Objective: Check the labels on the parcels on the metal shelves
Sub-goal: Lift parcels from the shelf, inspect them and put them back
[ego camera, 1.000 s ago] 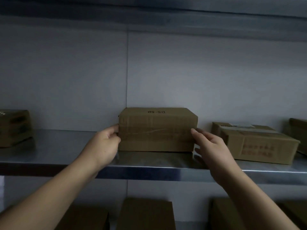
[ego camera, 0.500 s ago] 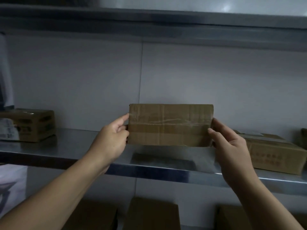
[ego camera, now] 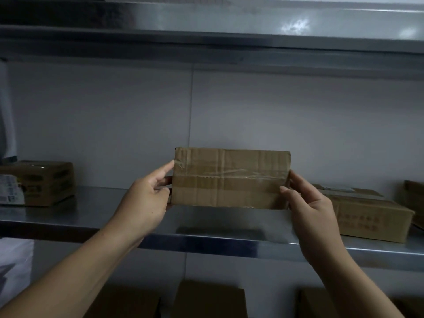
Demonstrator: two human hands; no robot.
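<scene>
A brown cardboard parcel [ego camera: 230, 177] with clear tape across its face hangs in the air above the metal shelf [ego camera: 91, 216]. My left hand [ego camera: 146, 198] grips its left end, thumb on the front edge. My right hand [ego camera: 312, 203] grips its right end, thumb on the front face. The taped side faces me and no label shows on it. The parcel's shadow lies on the shelf below it.
A parcel [ego camera: 43, 182] with a white label on its left side stands at the shelf's left. A flat parcel [ego camera: 367, 214] with printed text lies at the right, another box [ego camera: 415, 196] behind it. An upper shelf [ego camera: 206, 26] runs overhead. Several boxes sit on the level below.
The parcel stood on the shelf with my hands at its ends. Both hands have lifted it off the shelf and tipped its taped face toward me.
</scene>
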